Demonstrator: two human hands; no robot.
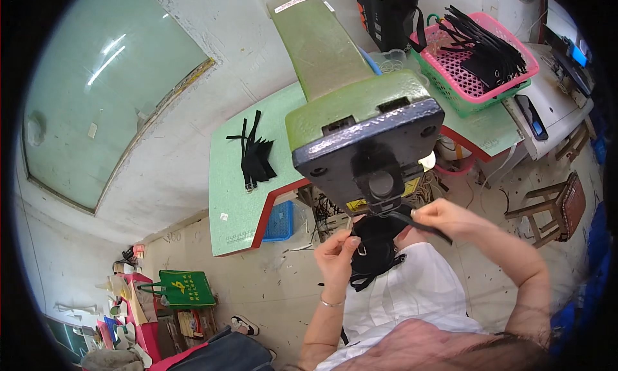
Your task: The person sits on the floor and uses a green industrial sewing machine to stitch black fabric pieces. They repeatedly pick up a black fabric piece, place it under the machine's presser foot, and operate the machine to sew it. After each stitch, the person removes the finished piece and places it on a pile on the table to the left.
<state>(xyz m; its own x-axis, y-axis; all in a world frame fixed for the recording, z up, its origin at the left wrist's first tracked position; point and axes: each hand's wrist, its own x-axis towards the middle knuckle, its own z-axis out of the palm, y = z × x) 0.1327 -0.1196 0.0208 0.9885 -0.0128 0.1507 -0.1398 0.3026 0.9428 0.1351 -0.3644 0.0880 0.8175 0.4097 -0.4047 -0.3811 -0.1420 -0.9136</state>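
Observation:
Below the head of a green press machine (pixel 370 123), my left hand (pixel 336 250) pinches the edge of a black strap piece close to a metal buckle. My right hand (pixel 444 218) is closed on a long black strap (pixel 421 227), whose free end sticks out past the fingers to the right. Between the hands, the strap passes close under the press's dark tool (pixel 381 185); whether it touches the tool I cannot tell. Several more black pieces (pixel 373 258) with a buckle lie on my lap, over white clothing, and partly hide one another.
Black buckled straps (pixel 259 158) lie on the green tabletop (pixel 225 204) at left. A pink basket (pixel 473 94) of black straps sits in a green one at right, beside a phone (pixel 532 117). A wooden stool (pixel 560 207) and a green bag (pixel 187 288) stand on the floor.

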